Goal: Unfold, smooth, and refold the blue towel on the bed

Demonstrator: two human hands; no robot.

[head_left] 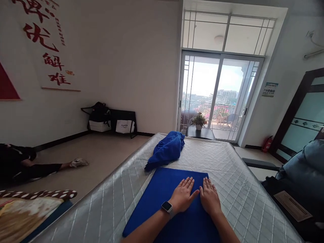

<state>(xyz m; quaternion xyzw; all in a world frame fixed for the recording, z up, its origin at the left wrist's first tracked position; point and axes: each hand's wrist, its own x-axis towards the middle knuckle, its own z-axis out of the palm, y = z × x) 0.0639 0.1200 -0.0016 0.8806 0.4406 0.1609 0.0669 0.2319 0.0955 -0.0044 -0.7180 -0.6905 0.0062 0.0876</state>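
On the silver quilted mattress (240, 189) lies a flat dark blue towel (157, 199); the left hand (182, 195) and the right hand (210, 198) press on it side by side, palms down, fingers stretched, holding nothing. Just behind it sits a crumpled blue cloth (167, 150)

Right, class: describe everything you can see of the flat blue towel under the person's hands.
The flat blue towel is a deep royal blue, soft-looking cloth spread smooth on the quilted silver mattress. Its far edge is straight with squared corners; its near end runs out of view. The left hand and right hand lie palm down on it, side by side, fingers extended. A second, crumpled blue towel sits just beyond its far left corner; whether they touch is unclear.
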